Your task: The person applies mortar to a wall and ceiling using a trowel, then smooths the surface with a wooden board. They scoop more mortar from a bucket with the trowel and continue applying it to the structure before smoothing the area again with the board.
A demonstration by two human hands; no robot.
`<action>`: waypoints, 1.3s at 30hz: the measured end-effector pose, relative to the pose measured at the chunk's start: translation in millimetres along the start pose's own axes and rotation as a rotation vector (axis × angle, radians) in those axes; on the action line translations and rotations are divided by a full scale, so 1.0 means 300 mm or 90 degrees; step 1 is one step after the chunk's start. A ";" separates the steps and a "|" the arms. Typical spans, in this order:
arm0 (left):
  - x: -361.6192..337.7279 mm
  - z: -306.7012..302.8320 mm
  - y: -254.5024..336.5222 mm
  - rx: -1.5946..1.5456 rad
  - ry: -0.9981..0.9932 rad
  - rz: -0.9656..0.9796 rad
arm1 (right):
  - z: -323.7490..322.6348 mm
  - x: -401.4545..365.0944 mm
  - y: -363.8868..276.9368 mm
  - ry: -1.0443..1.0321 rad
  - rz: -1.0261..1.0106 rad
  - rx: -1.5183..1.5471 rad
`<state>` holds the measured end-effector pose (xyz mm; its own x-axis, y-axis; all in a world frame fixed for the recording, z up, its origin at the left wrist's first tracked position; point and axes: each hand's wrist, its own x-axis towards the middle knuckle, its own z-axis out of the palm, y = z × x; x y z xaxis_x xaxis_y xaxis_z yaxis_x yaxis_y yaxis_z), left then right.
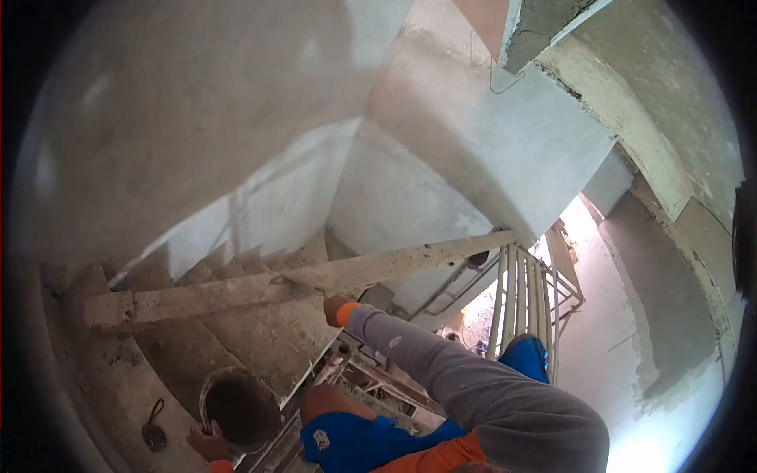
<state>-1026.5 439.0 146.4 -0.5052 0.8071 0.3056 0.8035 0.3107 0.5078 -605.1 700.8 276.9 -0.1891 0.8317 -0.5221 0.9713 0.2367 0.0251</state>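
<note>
At the centre, my right hand (337,309) is closed around the handle end of what looks like a trowel (290,281), with its thin blade over the long wooden plank (371,270). The blade is small and partly lost against the wood. At the lower left, my left hand (209,443) is closed on the rim of a bucket (206,398). Its inside is dark, and I cannot make out the contents. A small dark object with a cord loop (155,435) lies on the step left of the bucket.
The plank spans above dusty concrete stairs (169,355). Wooden slats (516,292) form a ladder-like walkway at the right, beside a metal frame (564,296). Below my legs, a drop shows timbers (378,378). Plastered walls (489,134) rise around me; a concrete edge (544,35) juts overhead.
</note>
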 end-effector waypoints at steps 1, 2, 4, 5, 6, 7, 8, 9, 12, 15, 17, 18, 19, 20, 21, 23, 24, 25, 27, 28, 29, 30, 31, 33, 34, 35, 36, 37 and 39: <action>-0.005 -0.003 -0.004 -0.007 0.000 -0.001 | 0.009 0.013 0.000 -0.002 0.022 0.017; -0.002 0.002 -0.002 -0.016 0.003 -0.001 | 0.013 0.024 0.002 0.019 0.023 0.009; 0.003 0.000 0.008 -0.021 -0.015 -0.013 | 0.022 0.023 0.003 0.060 0.028 -0.001; 0.007 -0.007 0.012 -0.016 -0.035 -0.026 | 0.016 0.026 0.010 0.037 0.037 -0.014; 0.009 -0.015 0.007 -0.009 -0.054 -0.037 | 0.003 0.031 0.016 0.014 0.044 -0.025; 0.008 -0.018 -0.006 -0.004 -0.051 -0.038 | -0.001 0.029 0.014 -0.006 0.049 -0.036; 0.003 -0.006 -0.010 -0.002 -0.046 -0.044 | -0.004 0.016 0.015 0.000 0.042 -0.040; -0.002 0.004 -0.008 -0.003 -0.038 -0.053 | -0.023 -0.005 0.018 0.008 0.035 -0.049; -0.005 -0.003 -0.004 -0.048 -0.044 -0.061 | -0.080 -0.073 0.008 0.033 0.023 -0.084; -0.002 -0.026 0.024 -0.020 -0.045 -0.043 | -0.115 -0.084 -0.008 0.041 -0.008 -0.151; -0.009 -0.012 0.021 -0.044 -0.001 -0.058 | -0.114 -0.047 -0.008 0.006 -0.006 -0.175; -0.013 -0.011 0.021 -0.056 0.020 -0.065 | -0.108 0.003 0.012 -0.028 0.010 -0.174; -0.007 -0.025 0.040 -0.052 -0.006 -0.081 | -0.125 0.023 0.020 -0.062 0.026 -0.175; 0.001 -0.045 0.059 -0.045 -0.033 -0.097 | -0.126 0.033 0.025 -0.043 0.025 -0.192; 0.008 -0.065 0.075 -0.039 -0.058 -0.112 | -0.140 0.031 0.027 -0.023 0.024 -0.209; 0.003 -0.058 0.066 -0.013 -0.057 -0.094 | -0.170 0.026 0.030 0.011 0.007 -0.229; 0.003 -0.045 0.055 0.000 -0.054 -0.084 | -0.186 0.025 0.040 0.024 -0.008 -0.233; -0.001 -0.025 0.046 0.008 -0.020 -0.086 | -0.199 0.036 0.052 0.037 -0.022 -0.238; -0.008 0.001 0.039 0.024 0.046 -0.090 | -0.160 0.128 0.089 0.057 -0.028 -0.220; -0.001 -0.011 0.048 0.013 0.027 -0.086 | -0.139 0.188 0.114 0.067 -0.030 -0.213; 0.001 -0.033 0.064 0.003 0.006 -0.081 | -0.131 0.224 0.130 0.043 -0.028 -0.230; 0.004 -0.049 0.074 -0.006 -0.018 -0.076 | -0.143 0.223 0.134 0.033 -0.030 -0.237; 0.009 -0.052 0.077 -0.015 -0.015 -0.077 | -0.162 0.208 0.140 0.021 -0.031 -0.245; 0.003 -0.046 0.062 -0.029 -0.018 -0.080 | -0.186 0.152 0.160 0.019 -0.042 -0.247; 0.005 -0.033 0.049 -0.035 -0.013 -0.080 | -0.213 0.103 0.165 0.031 -0.055 -0.241; 0.008 -0.012 0.020 -0.038 -0.007 -0.084 | -0.229 0.068 0.174 0.042 -0.072 -0.234; 0.011 0.003 -0.010 -0.041 -0.001 -0.089 | -0.238 0.053 0.204 0.066 -0.091 -0.194; 0.019 -0.004 -0.040 -0.085 -0.088 -0.111 | -0.226 0.051 0.231 0.087 -0.113 -0.152; 0.066 -0.035 -0.071 -0.175 -0.260 -0.158 | -0.174 0.083 0.256 0.140 -0.068 -0.068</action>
<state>-1057.0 443.0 150.2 -0.4612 0.8728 -0.1596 0.5366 0.4177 0.7332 -542.6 765.9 310.4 -0.3281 0.8854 -0.3294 0.9254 0.3713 0.0763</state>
